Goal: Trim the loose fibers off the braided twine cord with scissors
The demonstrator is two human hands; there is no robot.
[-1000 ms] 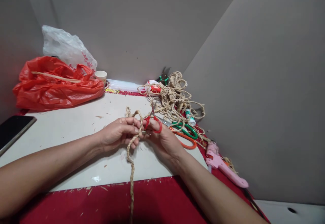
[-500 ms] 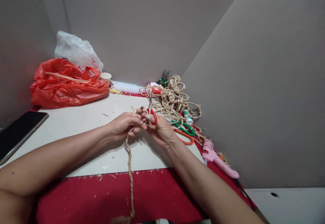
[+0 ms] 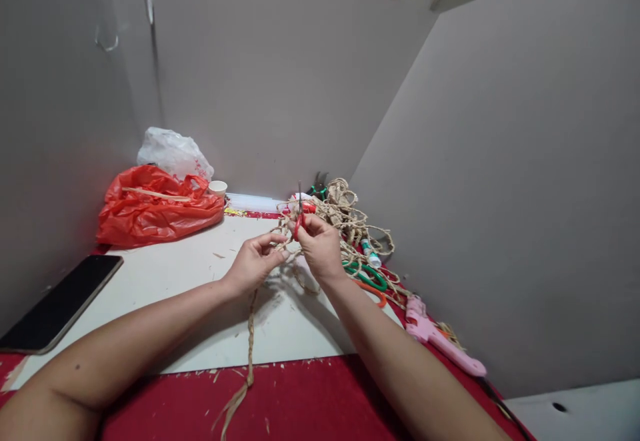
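My left hand pinches the top of a braided straw rope that hangs down over the white board to the red cloth, ending in a frayed tip. Right beside it, my right hand grips small red-handled scissors with the blades pointing up, and also touches the rope's upper end. Both hands are raised a little above the board. Behind them lies a tangled pile of the same rope.
A red plastic bag, a white bag and a paper cup sit at the back left. A dark phone lies at the left edge. Green and orange scissors, a small bottle and a pink glue gun lie to the right. Grey walls close in behind and right.
Both hands have lifted and moved away from me with the rope and scissors. The rope's frayed lower end has come up into sight. The view has tilted upward.
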